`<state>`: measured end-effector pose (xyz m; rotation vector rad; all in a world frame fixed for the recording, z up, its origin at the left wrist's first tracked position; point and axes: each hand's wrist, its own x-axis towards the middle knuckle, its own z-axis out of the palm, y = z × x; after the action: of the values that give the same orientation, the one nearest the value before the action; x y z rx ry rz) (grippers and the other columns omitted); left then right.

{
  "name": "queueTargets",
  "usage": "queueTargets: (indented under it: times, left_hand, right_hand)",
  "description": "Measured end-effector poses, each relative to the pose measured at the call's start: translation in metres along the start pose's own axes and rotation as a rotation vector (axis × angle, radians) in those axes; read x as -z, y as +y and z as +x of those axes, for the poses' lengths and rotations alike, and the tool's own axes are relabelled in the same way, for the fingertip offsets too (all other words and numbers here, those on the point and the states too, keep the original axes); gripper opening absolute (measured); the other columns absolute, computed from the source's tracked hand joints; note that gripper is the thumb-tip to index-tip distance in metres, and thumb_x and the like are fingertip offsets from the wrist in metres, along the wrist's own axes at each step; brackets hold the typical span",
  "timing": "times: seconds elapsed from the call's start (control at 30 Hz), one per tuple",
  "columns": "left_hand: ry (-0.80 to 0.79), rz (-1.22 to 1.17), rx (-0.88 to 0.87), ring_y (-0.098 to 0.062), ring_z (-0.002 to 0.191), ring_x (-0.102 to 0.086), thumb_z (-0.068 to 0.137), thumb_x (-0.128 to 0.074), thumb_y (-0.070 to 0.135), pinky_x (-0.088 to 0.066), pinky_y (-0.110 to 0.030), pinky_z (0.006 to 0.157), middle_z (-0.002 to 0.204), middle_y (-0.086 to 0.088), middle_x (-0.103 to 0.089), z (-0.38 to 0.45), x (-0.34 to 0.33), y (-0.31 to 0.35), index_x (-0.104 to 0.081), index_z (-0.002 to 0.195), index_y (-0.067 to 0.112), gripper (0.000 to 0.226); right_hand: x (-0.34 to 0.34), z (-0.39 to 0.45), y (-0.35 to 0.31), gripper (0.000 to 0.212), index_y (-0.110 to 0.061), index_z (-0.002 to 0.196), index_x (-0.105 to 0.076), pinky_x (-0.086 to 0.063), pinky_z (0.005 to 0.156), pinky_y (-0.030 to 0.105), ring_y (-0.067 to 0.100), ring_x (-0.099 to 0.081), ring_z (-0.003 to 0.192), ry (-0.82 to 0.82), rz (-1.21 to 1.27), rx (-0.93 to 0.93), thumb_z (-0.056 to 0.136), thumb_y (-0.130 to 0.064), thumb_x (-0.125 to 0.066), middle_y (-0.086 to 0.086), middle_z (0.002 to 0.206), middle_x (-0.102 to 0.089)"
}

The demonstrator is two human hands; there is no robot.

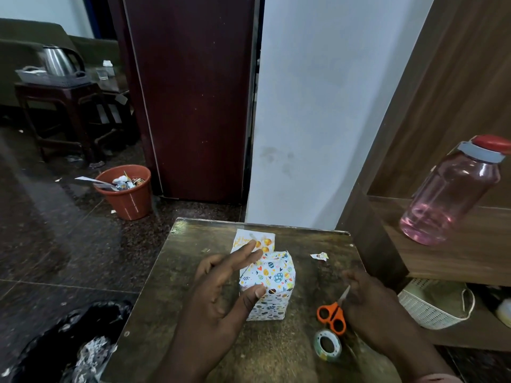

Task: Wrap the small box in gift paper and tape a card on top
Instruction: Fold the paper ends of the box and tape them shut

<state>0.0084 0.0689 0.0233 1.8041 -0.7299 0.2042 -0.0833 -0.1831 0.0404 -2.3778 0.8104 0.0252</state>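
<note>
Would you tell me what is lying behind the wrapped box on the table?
A birthday card lies flat on the table behind the wrapped box. The left hand and the box cover its near edge, so its lettering shows only partly.

Head-worn view, downward onto table (193, 272)

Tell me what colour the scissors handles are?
Orange. The scissors lie by the right hand; head view shows them best.
</note>
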Motion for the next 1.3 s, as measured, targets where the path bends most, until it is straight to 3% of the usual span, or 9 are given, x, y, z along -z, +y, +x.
queueTargets:
  times: [0.1, 0.23, 0.4, 0.6, 0.8, 0.93, 1.07, 1.17, 1.3]
  left_hand:
    - [-0.006, -0.013, 0.022, -0.021, 0.138, -0.046, 0.087, -0.07, 0.052, -0.041, -0.029, 0.111, 0.139, 0.017, -0.062, -0.001, 0.001, -0.002, -0.053, 0.142, 0.052, 0.058]
    - [0.009, -0.041, 0.046, -0.018, 0.139, -0.045, 0.084, -0.068, 0.055, -0.04, -0.033, 0.11, 0.138, 0.029, -0.053, -0.003, -0.001, 0.002, -0.053, 0.142, 0.054, 0.06]
    - [0.035, -0.036, 0.017, -0.022, 0.137, -0.048, 0.087, -0.067, 0.05, -0.043, -0.045, 0.112, 0.139, 0.027, -0.054, -0.003, -0.002, 0.005, -0.055, 0.143, 0.046, 0.058]
    - [0.102, -0.039, -0.029, -0.018, 0.135, -0.05, 0.09, -0.065, 0.042, -0.041, -0.059, 0.109, 0.135, 0.02, -0.062, -0.001, -0.002, 0.008, -0.066, 0.131, 0.038, 0.041]
    - [0.124, -0.208, 0.047, -0.022, 0.118, -0.06, 0.09, -0.065, 0.04, -0.047, -0.037, 0.092, 0.124, 0.008, -0.07, 0.003, -0.001, 0.009, -0.074, 0.114, 0.038, 0.026]
    - [0.119, -0.231, 0.059, -0.026, 0.119, -0.062, 0.09, -0.065, 0.039, -0.045, -0.037, 0.09, 0.12, 0.006, -0.071, 0.004, -0.001, 0.011, -0.078, 0.108, 0.034, 0.022]
    - [0.094, -0.265, 0.069, -0.027, 0.12, -0.062, 0.09, -0.066, 0.039, -0.047, -0.04, 0.093, 0.119, 0.005, -0.07, 0.005, -0.001, 0.013, -0.079, 0.106, 0.033, 0.022]
    - [0.076, -0.287, 0.068, -0.028, 0.122, -0.062, 0.091, -0.065, 0.039, -0.048, -0.042, 0.096, 0.119, 0.001, -0.07, 0.005, 0.0, 0.015, -0.078, 0.108, 0.033, 0.023]
    - [0.067, -0.333, 0.073, -0.028, 0.12, -0.064, 0.092, -0.065, 0.037, -0.049, -0.044, 0.099, 0.119, -0.003, -0.069, 0.005, 0.001, 0.018, -0.078, 0.109, 0.032, 0.022]
  right_hand:
    - [0.005, -0.001, -0.003, 0.029, -0.031, 0.103, -0.057, -0.051, 0.089, 0.036, 0.024, -0.062, 0.103, -0.049, -0.032, -0.026, 0.083, -0.01, -0.064, -0.005, 0.107, -0.065]
    - [0.002, 0.001, 0.0, 0.025, -0.019, 0.083, -0.062, -0.057, 0.072, 0.04, 0.016, -0.067, 0.077, -0.132, -0.064, -0.085, 0.064, -0.017, -0.078, 0.0, 0.082, -0.069]
    - [-0.004, -0.008, -0.009, 0.058, -0.015, 0.086, -0.07, -0.059, 0.075, 0.03, 0.013, -0.068, 0.082, -0.209, -0.076, -0.148, 0.039, -0.043, -0.087, -0.002, 0.088, -0.072]
    - [-0.014, -0.023, -0.036, 0.066, -0.016, 0.12, -0.051, -0.04, 0.053, 0.02, 0.018, -0.067, 0.087, -0.276, -0.217, -0.216, 0.069, -0.039, -0.085, -0.004, 0.092, -0.061]
    - [-0.016, -0.028, -0.046, 0.058, -0.018, 0.111, -0.053, -0.041, 0.062, 0.025, 0.016, -0.066, 0.094, -0.243, -0.245, -0.19, 0.073, -0.053, -0.081, -0.004, 0.094, -0.065]
    - [-0.012, -0.024, -0.056, 0.027, -0.021, 0.085, -0.057, -0.052, 0.073, 0.032, 0.016, -0.065, 0.081, 0.085, -0.191, 0.021, 0.088, -0.047, -0.063, -0.004, 0.074, -0.063]
    - [-0.006, -0.028, -0.079, 0.003, -0.033, 0.091, -0.069, -0.056, 0.073, 0.035, 0.005, -0.066, 0.075, 0.155, 0.353, 0.375, 0.093, -0.03, -0.07, -0.011, 0.083, -0.07]
    - [-0.01, -0.037, -0.091, 0.02, -0.04, 0.11, -0.071, -0.051, 0.077, 0.02, 0.005, -0.063, 0.088, 0.08, 0.407, 0.55, 0.092, -0.029, -0.073, -0.018, 0.097, -0.063]
    - [-0.023, -0.039, -0.094, 0.03, -0.041, 0.124, -0.066, -0.042, 0.09, 0.018, 0.003, -0.048, 0.11, 0.267, 0.17, 0.679, 0.095, -0.033, -0.068, -0.022, 0.106, -0.049]
